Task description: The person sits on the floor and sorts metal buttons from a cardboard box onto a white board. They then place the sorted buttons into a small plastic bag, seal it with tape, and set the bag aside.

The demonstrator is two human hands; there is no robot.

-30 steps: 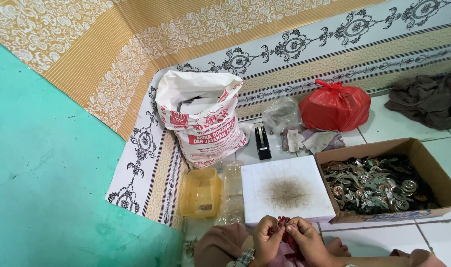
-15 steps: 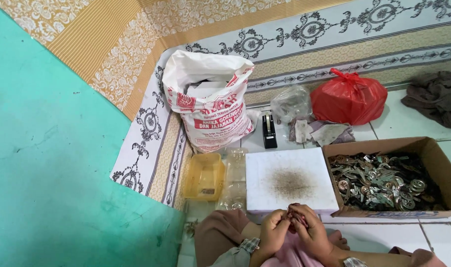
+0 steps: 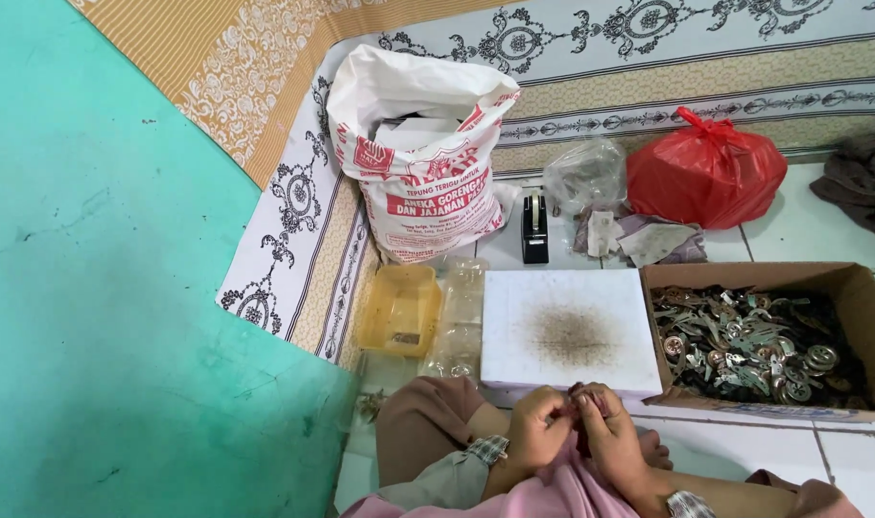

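Across the tiled floor before us, we count one big white printed sack standing open against the patterned mat, one cardboard box at the right heaped with small metal pieces too many to count, and one white slab with a dark speckled stain in its middle, lying between the box and one yellow plastic tray. Behind the slab sit one knotted red plastic bag, one clear bag and one small black tape dispenser. At the near edge of the slab our two hands meet over our lap: our left hand and our right hand are brought close together, fingertips pinching one small dark reddish piece between them. What the piece is, we cannot tell.
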